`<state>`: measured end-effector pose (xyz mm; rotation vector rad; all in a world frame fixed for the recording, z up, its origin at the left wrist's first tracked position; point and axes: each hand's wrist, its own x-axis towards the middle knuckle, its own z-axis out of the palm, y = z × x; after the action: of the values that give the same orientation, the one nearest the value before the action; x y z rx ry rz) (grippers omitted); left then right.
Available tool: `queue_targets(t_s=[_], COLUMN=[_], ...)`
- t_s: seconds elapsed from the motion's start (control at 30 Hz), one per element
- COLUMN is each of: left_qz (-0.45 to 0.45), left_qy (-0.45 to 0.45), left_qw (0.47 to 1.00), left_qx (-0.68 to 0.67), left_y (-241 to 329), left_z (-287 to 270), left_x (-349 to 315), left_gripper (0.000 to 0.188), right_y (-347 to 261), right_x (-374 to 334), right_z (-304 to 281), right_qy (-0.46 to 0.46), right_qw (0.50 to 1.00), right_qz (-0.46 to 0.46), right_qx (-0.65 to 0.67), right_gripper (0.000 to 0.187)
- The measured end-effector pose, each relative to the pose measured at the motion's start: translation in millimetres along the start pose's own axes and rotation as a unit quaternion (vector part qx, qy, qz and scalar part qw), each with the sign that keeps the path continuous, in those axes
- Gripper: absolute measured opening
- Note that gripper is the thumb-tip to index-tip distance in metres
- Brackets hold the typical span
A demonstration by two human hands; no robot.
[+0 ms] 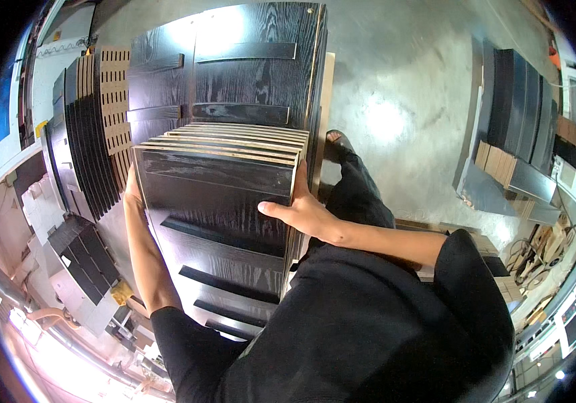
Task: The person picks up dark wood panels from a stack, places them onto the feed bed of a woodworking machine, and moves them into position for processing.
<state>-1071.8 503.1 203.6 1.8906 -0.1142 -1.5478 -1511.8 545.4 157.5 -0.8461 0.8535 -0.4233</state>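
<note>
Dark boards sit squarely between your two hands, a packed row with pale edges uppermost. Your grip is two-ended: the right hand takes the right end, thumb laid over the near face; the left hand holds the opposite end (its fingers are behind the boards, so you can't tell how they wrap). Neither hand is nearer; each touches its own end.

Where: in front of your torso, over a large dark panel carrying loose dark strips. Whether the lower edges rest on that panel, you can't tell.

Pointing: long axis runs left to right, across your body, hand to hand. Broad faces look toward you and away; the row recedes from your chest. Lean is hard to judge in this bent view.
</note>
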Motion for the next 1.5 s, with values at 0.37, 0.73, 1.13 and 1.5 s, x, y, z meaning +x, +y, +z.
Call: queue_targets(t_s=[0.37,0.73,1.13,1.5], left_qz=[0.088,0.077,0.332,0.154], left_qy=[-0.091,-0.066,0.237,0.552], left_qw=[0.989,0.989,0.838,0.775], left_qx=[0.070,0.108,0.362,0.267], left_y=[28,26,-35,-392], left_z=[31,33,-7,-184], left_x=[-13,-13,-92,-339], left_gripper=[0.083,0.083,0.063,0.061], right_y=[-35,-22,-68,-127], right_x=[1,-1,6,70], right_z=[-3,-4,-124,-31], right_qy=[0.002,-0.025,-0.032,-0.212], right_qw=[0.995,0.981,0.992,0.859], right_qz=[0.046,0.060,0.011,-0.075], right_qx=[0.088,0.181,-0.119,-0.459], right_gripper=[0.112,0.109,0.051,0.076])
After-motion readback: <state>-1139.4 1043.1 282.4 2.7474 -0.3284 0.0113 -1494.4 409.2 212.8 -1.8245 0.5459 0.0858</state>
